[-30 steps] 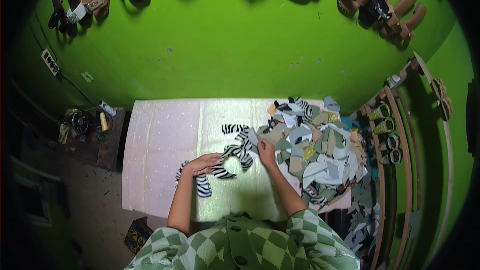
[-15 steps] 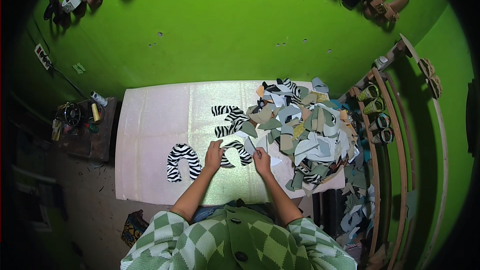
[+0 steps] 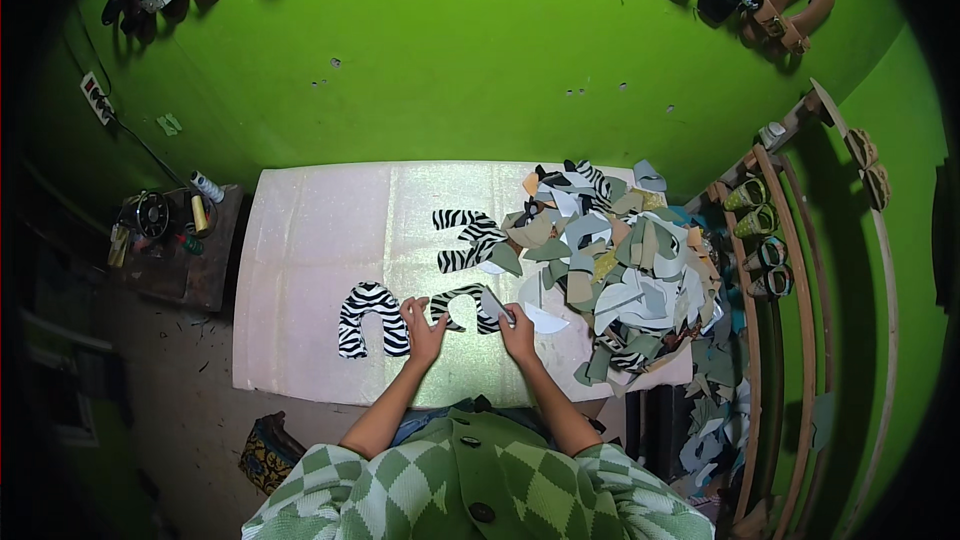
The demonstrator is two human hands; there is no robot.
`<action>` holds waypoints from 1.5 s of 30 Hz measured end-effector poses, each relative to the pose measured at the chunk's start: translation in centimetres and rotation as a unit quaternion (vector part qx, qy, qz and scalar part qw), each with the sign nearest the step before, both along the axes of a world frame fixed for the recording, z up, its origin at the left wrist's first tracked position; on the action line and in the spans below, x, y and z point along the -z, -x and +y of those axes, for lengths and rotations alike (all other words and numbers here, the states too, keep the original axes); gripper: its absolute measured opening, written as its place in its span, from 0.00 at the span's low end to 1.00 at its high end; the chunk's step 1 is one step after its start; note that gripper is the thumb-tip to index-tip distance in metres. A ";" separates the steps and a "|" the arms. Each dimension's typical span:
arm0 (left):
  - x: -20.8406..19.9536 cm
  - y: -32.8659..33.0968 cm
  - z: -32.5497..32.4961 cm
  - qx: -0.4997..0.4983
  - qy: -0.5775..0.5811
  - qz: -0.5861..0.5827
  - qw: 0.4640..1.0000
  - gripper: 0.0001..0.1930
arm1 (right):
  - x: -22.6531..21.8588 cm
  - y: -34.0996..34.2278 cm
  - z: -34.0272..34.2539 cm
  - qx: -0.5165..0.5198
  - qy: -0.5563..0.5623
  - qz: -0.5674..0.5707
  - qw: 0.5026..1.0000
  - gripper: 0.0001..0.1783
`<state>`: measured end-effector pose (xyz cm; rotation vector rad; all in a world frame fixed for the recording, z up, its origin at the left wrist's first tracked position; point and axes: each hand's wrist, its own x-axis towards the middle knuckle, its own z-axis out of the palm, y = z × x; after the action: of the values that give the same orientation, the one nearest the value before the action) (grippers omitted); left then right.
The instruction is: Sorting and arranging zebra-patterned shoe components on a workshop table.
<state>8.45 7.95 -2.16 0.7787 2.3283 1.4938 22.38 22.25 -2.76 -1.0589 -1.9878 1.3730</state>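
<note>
My left hand (image 3: pixel 423 333) rests on the table, fingers spread, between two curved zebra-striped pieces. Its thumb is at the edge of the right-hand striped piece (image 3: pixel 457 294); its fingers are beside the left, U-shaped striped piece (image 3: pixel 352 320). In my right hand (image 3: pixel 519 334) is a flat grey pointed thing (image 3: pixel 493 305) that lies over the right end of the striped piece; I cannot make out its kind. Farther back lies another striped U-shaped piece (image 3: pixel 480 237), touching the scraps. A white scrap (image 3: pixel 545 319) is just right of my right hand.
A pile of cut scraps (image 3: pixel 640 280) in grey, white, green and tan covers the table's right side. The table (image 3: pixel 310 230) has a pale, shiny cover. A sewing thread cone (image 3: pixel 206 186) stands on a small dark table at left. Sandals (image 3: pixel 756 221) hang on a wooden rack at right.
My left hand has shifted left and spread its fingers, off the middle striped piece. My right hand has moved slightly lower with the grey thing. The view has shifted a little.
</note>
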 end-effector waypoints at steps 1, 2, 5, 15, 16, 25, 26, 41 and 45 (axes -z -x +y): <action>0.0 0.1 0.1 -0.002 0.000 -0.001 1.000 0.32 | 0.0 0.0 0.0 -0.002 0.000 -0.001 1.000 0.10; 0.0 0.3 0.2 0.005 0.020 0.021 1.000 0.30 | 0.1 -0.1 -0.1 -0.011 0.004 0.002 1.000 0.10; 0.2 0.6 0.8 0.010 0.033 0.073 0.997 0.26 | 0.3 -0.5 -0.5 -0.017 0.001 -0.014 1.000 0.10; 0.3 0.3 0.7 0.070 0.093 0.142 0.983 0.19 | 0.6 -3.1 -1.8 -0.008 -0.062 -0.094 0.994 0.10; 0.1 0.2 0.6 0.069 0.107 0.149 0.981 0.19 | 0.6 -3.4 -2.0 -0.010 -0.063 -0.102 0.993 0.10; -1.2 -0.1 -0.4 0.143 0.124 0.121 0.974 0.20 | -1.1 -4.6 -2.6 -0.036 -0.132 -0.098 0.986 0.09; -1.0 0.0 -0.5 0.149 0.122 0.117 0.974 0.20 | -2.0 -4.0 -2.6 -0.039 -0.131 -0.096 0.986 0.09; -1.1 -0.4 -1.0 0.212 0.130 0.178 0.952 0.32 | 0.3 1.3 -1.3 -0.089 -0.144 0.001 0.986 0.14; -0.8 -0.1 -1.2 0.225 0.154 0.182 0.945 0.31 | 0.5 1.8 -1.0 -0.056 -0.113 -0.022 0.992 0.12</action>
<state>8.52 6.74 -1.31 1.4690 2.3208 0.8218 20.55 21.29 -3.22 -0.8925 -2.2033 1.1524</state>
